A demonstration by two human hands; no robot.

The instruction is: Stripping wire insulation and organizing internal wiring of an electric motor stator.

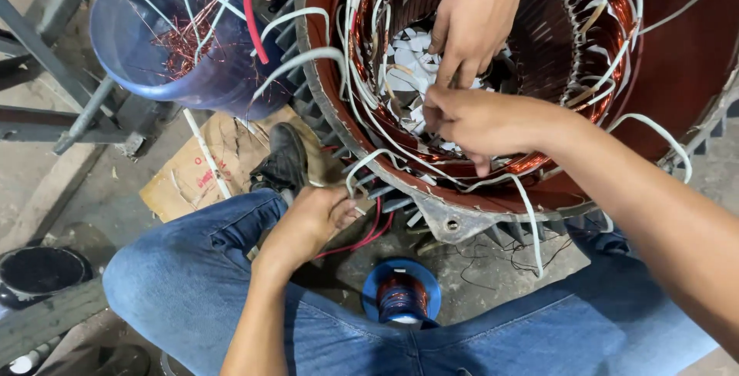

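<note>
Can't see my right fingertips (450, 118), they're tucked down into the stator (554, 45), and its top and right side run out of frame. The other person's hand (473, 18) is cut off at the wrist. My left hand (308, 222) curls around something I can't make out.

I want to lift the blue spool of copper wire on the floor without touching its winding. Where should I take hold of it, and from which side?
Grip the spool by its blue top flange, coming straight down from above. It stands upright between the knees, so the round rim faces up and is free, while the copper winding sits below it. The left hand is nearest.
</note>
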